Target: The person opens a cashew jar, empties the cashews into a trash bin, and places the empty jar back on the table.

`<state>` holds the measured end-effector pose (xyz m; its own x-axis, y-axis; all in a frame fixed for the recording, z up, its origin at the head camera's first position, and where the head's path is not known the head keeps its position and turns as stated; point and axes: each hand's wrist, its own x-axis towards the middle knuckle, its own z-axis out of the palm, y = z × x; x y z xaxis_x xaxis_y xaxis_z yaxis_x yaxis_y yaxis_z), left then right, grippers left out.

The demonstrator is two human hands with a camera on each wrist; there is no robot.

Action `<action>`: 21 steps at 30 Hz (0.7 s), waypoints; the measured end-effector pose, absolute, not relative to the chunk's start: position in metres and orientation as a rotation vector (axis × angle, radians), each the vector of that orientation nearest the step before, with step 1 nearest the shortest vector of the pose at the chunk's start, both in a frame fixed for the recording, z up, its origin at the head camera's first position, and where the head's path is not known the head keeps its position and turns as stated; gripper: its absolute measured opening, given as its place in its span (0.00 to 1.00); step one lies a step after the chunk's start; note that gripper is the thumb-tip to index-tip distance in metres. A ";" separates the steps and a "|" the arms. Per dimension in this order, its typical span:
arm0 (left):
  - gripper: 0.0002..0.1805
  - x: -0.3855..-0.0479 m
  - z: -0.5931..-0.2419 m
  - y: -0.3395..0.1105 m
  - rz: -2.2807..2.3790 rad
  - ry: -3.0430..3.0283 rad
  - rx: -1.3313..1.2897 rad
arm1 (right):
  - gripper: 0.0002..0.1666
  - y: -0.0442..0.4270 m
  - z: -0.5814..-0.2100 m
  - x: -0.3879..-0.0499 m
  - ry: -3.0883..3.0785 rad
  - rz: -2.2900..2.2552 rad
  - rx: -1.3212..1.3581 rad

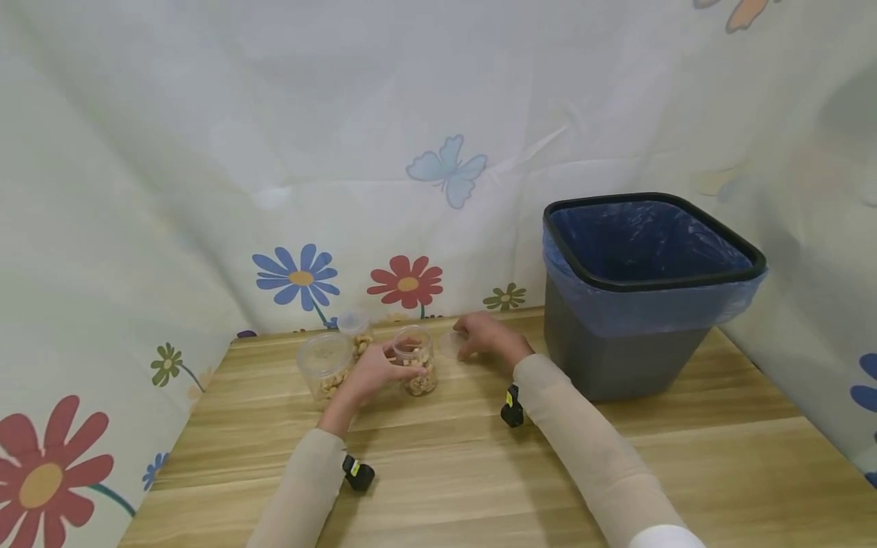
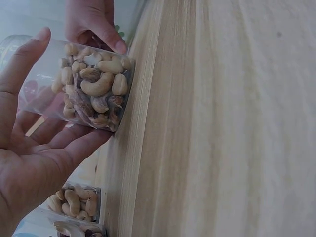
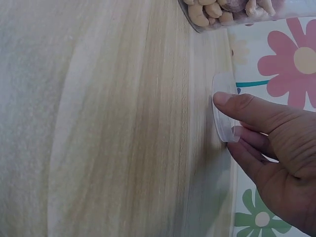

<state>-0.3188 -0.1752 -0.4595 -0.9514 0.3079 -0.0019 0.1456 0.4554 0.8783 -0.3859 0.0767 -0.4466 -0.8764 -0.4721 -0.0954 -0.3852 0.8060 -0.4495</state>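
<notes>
My left hand [image 1: 374, 371] holds an upright clear plastic jar [image 1: 419, 374] of nuts, thumb on one side and fingers round the other. In the left wrist view pale cashews [image 2: 97, 85] fill its lower part, mixed with some darker pieces. The jar's mouth looks uncovered in the head view. To its right, my right hand [image 1: 492, 337] is down by the tabletop near the back edge. Between its thumb and fingers it pinches a clear round lid [image 3: 225, 111], seen best in the right wrist view. The lid lies low, at or just above the wood.
Left of my left hand stand a wider clear jar [image 1: 323, 356] and a smaller one [image 1: 354, 323], both with nuts inside. A grey bin [image 1: 613, 358] with a blue liner is on the table at right. A flowered cloth [image 1: 452, 91] hangs behind the wooden table [image 1: 438, 472].
</notes>
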 end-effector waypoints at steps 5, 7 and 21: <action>0.34 -0.319 -0.460 -0.175 1.529 2.540 0.408 | 0.38 0.077 -0.445 -0.385 2.796 -0.602 -0.685; 0.34 -0.319 -0.460 -0.175 1.528 2.539 0.408 | 0.38 0.077 -0.444 -0.384 2.790 -0.593 -0.685; 0.37 -0.320 -0.462 -0.176 1.570 2.495 0.415 | 0.29 0.080 -0.379 -0.351 2.926 -0.488 -0.787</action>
<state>-0.3199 -0.1756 -0.4625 -0.9477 0.3189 0.0083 0.1455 0.4089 0.9009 -0.3507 0.0801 -0.3790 -0.8658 -0.5002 0.0121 -0.4771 0.8180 -0.3213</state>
